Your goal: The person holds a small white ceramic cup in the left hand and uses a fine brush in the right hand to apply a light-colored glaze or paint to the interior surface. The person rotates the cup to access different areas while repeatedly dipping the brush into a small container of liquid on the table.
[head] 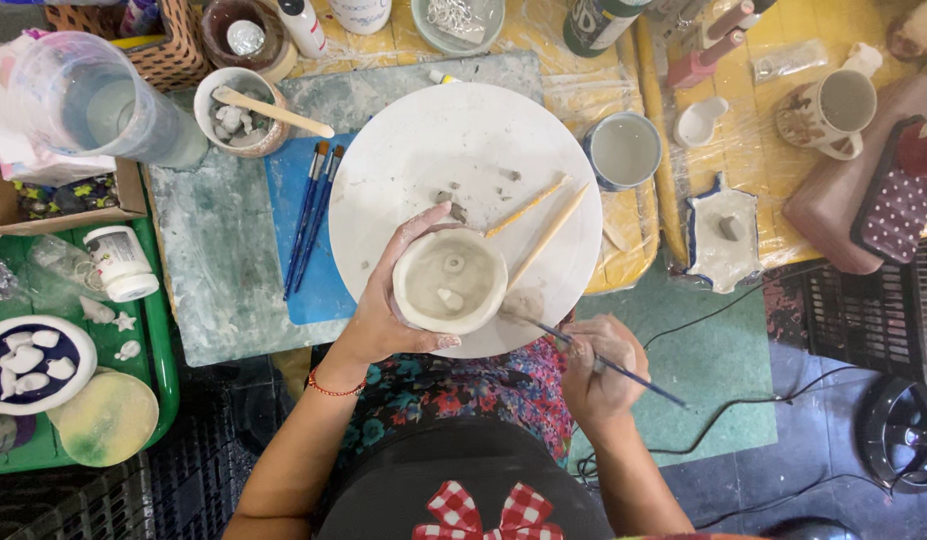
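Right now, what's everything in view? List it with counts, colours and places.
clay bowl: 1, pale grey, held over the disc's near edge
disc: 1, white, round, centre of table
sticks: 2, tan wood, on the disc, right of the bowl
blue brushes: 2, on a blue mat left of the disc
water cup: 1, grey-rimmed, right of the disc
mug: 1, patterned cream, far right
jar: 1, white, on the green tray at left
left hand: cups the bowl
right hand: grips a thin brush, tip near the bowl
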